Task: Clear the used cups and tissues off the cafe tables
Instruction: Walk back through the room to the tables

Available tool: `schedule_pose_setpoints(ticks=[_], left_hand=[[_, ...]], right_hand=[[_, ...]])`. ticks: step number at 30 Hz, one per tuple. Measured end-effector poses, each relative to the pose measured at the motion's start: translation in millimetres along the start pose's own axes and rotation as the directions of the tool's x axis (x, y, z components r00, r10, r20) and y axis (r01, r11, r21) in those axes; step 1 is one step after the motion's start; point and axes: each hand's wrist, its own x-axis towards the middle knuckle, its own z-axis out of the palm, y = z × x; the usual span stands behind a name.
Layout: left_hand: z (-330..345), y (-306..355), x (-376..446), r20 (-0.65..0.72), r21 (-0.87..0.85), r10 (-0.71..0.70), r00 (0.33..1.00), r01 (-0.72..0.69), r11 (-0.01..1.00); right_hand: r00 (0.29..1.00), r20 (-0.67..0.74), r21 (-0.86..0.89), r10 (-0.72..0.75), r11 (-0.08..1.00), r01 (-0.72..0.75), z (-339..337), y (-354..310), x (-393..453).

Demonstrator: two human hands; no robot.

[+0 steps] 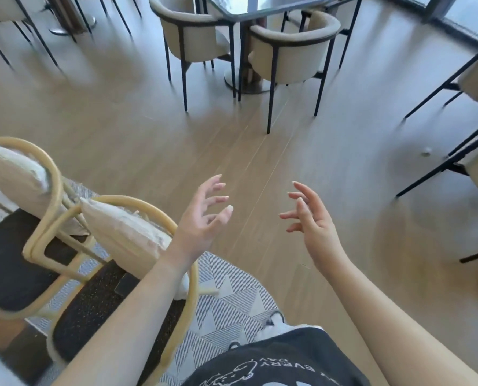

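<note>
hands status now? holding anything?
Left hand: open, fingers spread, holding nothing.
Right hand: open, fingers spread, holding nothing.

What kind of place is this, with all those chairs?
Probably a cafe or restaurant seating area: a dark-topped table ringed by matching cream armchairs, more tables' chairs around, and rattan chairs with cushions nearby.

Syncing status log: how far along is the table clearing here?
Done: cannot tell; no cups or tissues show. In hand: nothing; left hand and right hand are open above the floor. Left: the glass table ahead, its top mostly out of frame.
</note>
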Motion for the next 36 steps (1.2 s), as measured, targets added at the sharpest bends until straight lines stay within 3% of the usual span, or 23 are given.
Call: schedule_pose_setpoints(ticks=[4,21,36], left_hand=[[3.1,-8.4,57.8,0.01,0.014,-0.019,1.0,0.018,1.0],[7.0,29.1,328.1,-0.178,0.008,0.018,0.984,-0.016,1.0],[-120.0,52.9,554.4,-0.22,-0.031,0.184,0.958,-0.196,0.98]], right_hand=[[1.0,0.022,0.017,-0.002,1.0,0.002,5.6,-2.5,61.8],[0.993,0.107,0.049,-0.053,0.998,0.048,4.1,-32.7,374.8],[0.971,0.139,0.039,-0.192,0.981,0.188,113.2,-104.2,604.5]])
